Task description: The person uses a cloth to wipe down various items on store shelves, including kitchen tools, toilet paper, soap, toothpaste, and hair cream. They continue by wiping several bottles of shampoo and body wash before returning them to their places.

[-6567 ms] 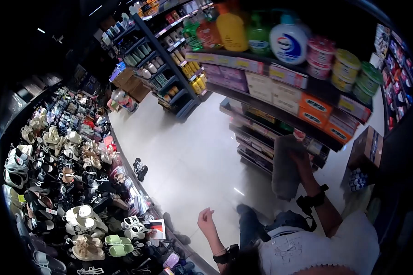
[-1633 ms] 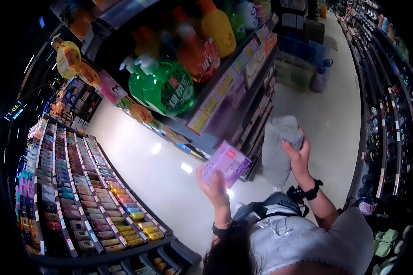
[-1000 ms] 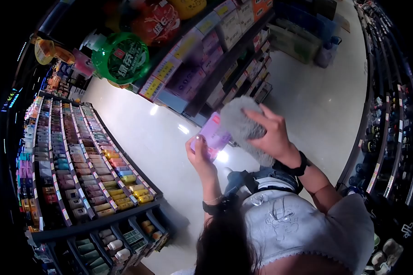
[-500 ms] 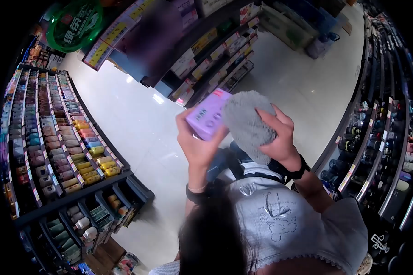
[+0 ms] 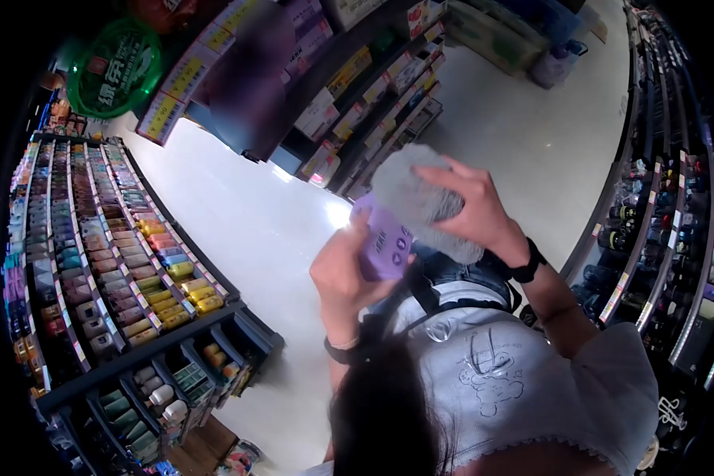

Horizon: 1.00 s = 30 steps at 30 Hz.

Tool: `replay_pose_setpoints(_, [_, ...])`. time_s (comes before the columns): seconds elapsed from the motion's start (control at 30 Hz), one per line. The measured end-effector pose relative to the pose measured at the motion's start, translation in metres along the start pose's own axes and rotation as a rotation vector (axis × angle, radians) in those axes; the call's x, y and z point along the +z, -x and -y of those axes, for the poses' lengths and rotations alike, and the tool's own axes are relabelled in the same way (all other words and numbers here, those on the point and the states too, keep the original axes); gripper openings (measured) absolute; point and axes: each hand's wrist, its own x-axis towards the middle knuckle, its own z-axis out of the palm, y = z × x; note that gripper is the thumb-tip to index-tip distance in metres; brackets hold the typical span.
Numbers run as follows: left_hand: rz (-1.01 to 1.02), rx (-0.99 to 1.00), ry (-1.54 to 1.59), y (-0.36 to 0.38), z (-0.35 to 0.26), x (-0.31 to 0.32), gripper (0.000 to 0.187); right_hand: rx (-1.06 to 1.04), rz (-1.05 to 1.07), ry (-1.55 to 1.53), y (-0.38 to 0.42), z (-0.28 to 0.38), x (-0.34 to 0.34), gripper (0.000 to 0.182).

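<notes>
Okay so the left hand (image 5: pixel 337 274) has its fingers wrapped around a purple box (image 5: pixel 385 246), and the right hand (image 5: pixel 480 210) is gripping a grey fluffy cloth (image 5: pixel 420 186) that covers the box's upper corner. Both are up in the air over the floor (image 5: pixel 254 238), in front of the person's shirt (image 5: pixel 460 357) and out past the lower edge of the shelf unit (image 5: pixel 289 163). The green bottle (image 5: pixel 115 70) is off by the shelf's front corner.

Looks like the cloth is being worked over the box. To do it well, I'd say the left fingers should hold the box by its sides, firm but not squashing, since it's probably thin card. The cloth wants to lie flat on one face at a time, light pressure, edges and corners included, without the right fingertips digging in or snagging a flap.

Versus the frame just before: there the box leans over and the left palm cups it from below. Now it's turned more upright, with the back of the hand showing more, and the cloth overlaps its top corner. Right hand's grip on the cloth is basically the same.
</notes>
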Motion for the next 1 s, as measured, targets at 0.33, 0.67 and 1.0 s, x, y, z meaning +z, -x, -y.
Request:
replay_pose_setpoints(0.33, [-0.074, 0.024, 0.028, 0.018, 0.01, 0.008, 0.076, -0.307, 0.167, -0.006, -0.004, 0.018, 0.004, 0.051])
replay_pose_setpoints(0.67, [-0.569, -1.089, 1.222, 0.013, 0.004, 0.038, 0.045, 0.13, -0.247, -0.125, 0.02, -0.023, 0.003, 0.062])
replay_pose_setpoints(1.0, [-0.148, -1.44, 2.011, 0.002, 0.031, 0.068, 0.053, -0.304, -0.008, 0.104, 0.016, 0.0, 0.019, 0.05])
